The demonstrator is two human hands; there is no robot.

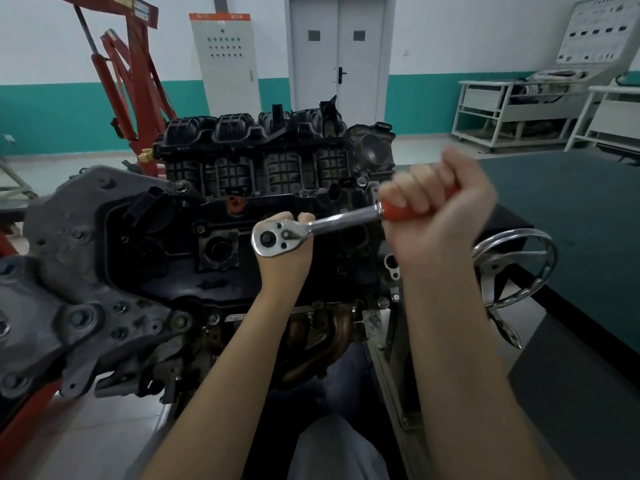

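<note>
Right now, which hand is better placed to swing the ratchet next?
Right. The right hand grips the ratchet by its orange handle, far from the head; the left hand only cups that head.

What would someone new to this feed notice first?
The chrome ratchet with its orange handle sits at centre frame. The right hand grips the handle, and the left hand cups the head from below, over the black engine. A shiny handwheel sits at the right, and a red hoist stands at back left.

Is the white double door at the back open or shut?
Shut: both leaves of the door meet flush at the middle, with no gap showing.
</note>
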